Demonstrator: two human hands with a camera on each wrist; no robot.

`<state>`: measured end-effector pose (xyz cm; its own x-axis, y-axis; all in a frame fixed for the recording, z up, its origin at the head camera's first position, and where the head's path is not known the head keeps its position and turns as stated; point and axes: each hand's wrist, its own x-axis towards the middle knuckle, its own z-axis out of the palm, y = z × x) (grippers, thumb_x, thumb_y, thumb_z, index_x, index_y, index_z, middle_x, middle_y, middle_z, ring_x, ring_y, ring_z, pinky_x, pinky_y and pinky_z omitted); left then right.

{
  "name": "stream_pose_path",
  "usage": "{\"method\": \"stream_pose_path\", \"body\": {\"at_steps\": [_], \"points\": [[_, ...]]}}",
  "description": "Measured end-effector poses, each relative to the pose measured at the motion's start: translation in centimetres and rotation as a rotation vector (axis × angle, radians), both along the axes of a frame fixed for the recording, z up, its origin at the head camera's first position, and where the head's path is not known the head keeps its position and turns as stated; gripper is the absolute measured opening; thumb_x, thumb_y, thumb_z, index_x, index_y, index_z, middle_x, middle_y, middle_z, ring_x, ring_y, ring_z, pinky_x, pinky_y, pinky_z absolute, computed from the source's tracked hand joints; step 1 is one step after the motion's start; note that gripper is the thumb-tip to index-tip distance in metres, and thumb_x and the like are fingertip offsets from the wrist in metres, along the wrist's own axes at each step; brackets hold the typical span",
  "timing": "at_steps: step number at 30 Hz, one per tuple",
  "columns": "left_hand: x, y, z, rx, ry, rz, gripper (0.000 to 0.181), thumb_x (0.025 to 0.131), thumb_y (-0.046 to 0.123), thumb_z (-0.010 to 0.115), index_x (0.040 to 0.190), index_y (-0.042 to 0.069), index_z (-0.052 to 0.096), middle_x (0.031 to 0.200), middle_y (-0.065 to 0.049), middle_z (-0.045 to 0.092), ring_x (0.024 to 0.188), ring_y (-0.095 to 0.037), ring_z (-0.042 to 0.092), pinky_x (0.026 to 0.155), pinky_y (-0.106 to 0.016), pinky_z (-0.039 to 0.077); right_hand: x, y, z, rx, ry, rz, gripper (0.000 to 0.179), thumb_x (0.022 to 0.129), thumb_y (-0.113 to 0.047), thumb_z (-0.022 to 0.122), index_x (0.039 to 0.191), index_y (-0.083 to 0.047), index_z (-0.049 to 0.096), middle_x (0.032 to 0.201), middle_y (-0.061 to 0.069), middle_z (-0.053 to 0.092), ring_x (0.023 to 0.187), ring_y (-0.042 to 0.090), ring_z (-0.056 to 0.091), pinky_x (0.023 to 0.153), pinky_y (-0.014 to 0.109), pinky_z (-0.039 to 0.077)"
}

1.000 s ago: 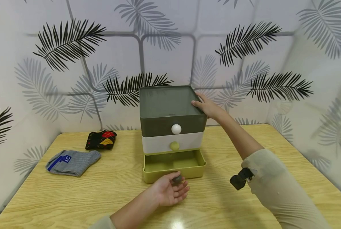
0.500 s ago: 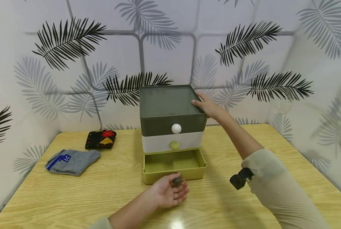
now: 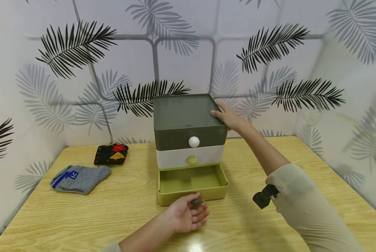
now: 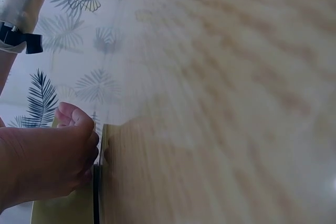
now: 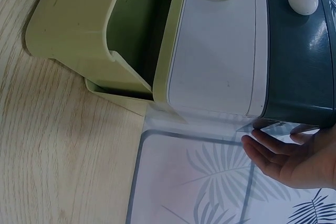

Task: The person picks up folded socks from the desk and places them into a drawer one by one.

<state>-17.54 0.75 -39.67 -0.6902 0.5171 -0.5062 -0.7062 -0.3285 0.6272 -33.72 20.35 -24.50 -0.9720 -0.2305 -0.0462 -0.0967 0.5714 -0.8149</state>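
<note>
A small three-tier drawer unit (image 3: 189, 138) stands on the table, dark grey on top, white in the middle and olive green below. Its green bottom drawer (image 3: 213, 192) is pulled out, and the inside shows bare. My left hand (image 3: 186, 216) pinches the drawer's dark round knob (image 3: 196, 201) between thumb and forefinger, palm up, the other fingers loosely bent. At the unit's upper right edge, my right hand (image 3: 230, 118) grips the side, thumb over the rim. The right wrist view shows that hand's fingers (image 5: 268, 153) against the dark top tier.
To the left on the wooden table (image 3: 118, 210) lie a grey sock (image 3: 80, 179) with a blue patch and a folded black argyle sock (image 3: 111, 154). A leaf-patterned wall covering (image 3: 188, 66) rises right behind the unit.
The green bottom drawer has slid slightly farther out, toward the person, with my left hand moving along on its knob. My right hand stays in place on the unit.
</note>
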Motion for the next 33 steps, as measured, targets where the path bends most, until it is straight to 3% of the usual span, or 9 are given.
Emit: {"method": "stream_pose_path", "body": {"at_steps": [14,20,33], "points": [[0.1,0.0,0.0,0.007,-0.016,0.007,0.025,0.095,0.032,0.05,0.082,0.013,0.059,0.087,-0.002,0.059,0.084,-0.018,0.056,0.08,-0.03,0.044,0.1,-0.1,0.0,-0.004,-0.008,-0.001,0.065,0.1,-0.03,0.039,0.149,-0.013,0.0,0.146,0.024,0.015,0.124,0.042,0.033,0.089,0.055,0.037],[0.3,-0.1,0.1,0.015,-0.024,-0.016,0.023,0.096,0.031,0.049,0.087,0.011,0.057,0.086,-0.002,0.059,0.084,-0.017,0.056,0.079,-0.029,0.044,0.3,-0.1,0.1,-0.008,0.001,-0.003,0.065,0.1,-0.029,0.039,0.149,-0.013,0.001,0.143,0.027,0.021,0.119,0.042,0.039,0.086,0.052,0.041],[1.0,-0.4,0.2,0.032,-0.025,-0.039,0.023,0.095,0.031,0.049,0.086,0.012,0.057,0.089,-0.002,0.058,0.086,-0.017,0.056,0.081,-0.03,0.043,0.0,-0.1,-0.1,-0.035,-0.008,0.002,0.064,0.1,-0.027,0.039,0.149,-0.013,0.001,0.144,0.026,0.018,0.121,0.042,0.036,0.088,0.054,0.039]]}}
